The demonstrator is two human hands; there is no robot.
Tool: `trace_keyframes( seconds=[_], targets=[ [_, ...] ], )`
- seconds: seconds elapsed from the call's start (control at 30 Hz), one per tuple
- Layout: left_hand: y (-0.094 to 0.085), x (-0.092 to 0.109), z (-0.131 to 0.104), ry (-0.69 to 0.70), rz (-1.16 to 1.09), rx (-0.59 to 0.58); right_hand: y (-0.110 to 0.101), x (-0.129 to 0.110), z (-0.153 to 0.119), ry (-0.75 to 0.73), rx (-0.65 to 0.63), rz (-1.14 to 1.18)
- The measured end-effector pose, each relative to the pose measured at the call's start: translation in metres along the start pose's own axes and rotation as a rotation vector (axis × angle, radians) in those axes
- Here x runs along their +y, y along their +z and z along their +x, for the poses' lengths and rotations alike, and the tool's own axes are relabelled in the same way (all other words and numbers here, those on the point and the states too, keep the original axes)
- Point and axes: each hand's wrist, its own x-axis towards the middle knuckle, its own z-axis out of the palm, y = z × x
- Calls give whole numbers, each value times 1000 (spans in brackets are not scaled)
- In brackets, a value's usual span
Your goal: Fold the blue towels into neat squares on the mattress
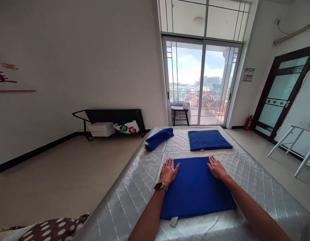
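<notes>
In front of me a blue cloth (pixel 195 187) lies flat in a rough rectangle, with a small white tag at its near edge. My left hand (pixel 168 171) presses on its far left corner, palm down and fingers stretched out; a watch is on that wrist. At the far right corner my right hand (pixel 217 167) rests flat with its fingers extended. Beyond it, a second blue cloth (pixel 208 140) lies flat and folded, a tag at its near edge. A third, crumpled blue cloth (pixel 160 138) sits at the far left.
The cloths lie on a mattress (pixel 134 187) in a silvery quilted cover. A black rack (pixel 114 117) with white boxes stands by the left wall. Behind are a sliding glass door (pixel 202 80) and a black stool (pixel 180 109). A white table (pixel 302 129) stands at right.
</notes>
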Motion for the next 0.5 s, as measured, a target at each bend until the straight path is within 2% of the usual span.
trace_keyframes(
  seconds=[0.1,0.23,0.37,0.5],
  targets=[
    [1,0,0,6,-5,22,0,1,-12,-2,-8,17],
    [4,-2,1,4,19,42,10,3,-25,-5,-8,30],
    [6,-3,2,25,70,28,16,1,-29,7,22,46],
    [2,-7,4,16,117,-9,13,-1,-31,11,17,82]
  ],
)
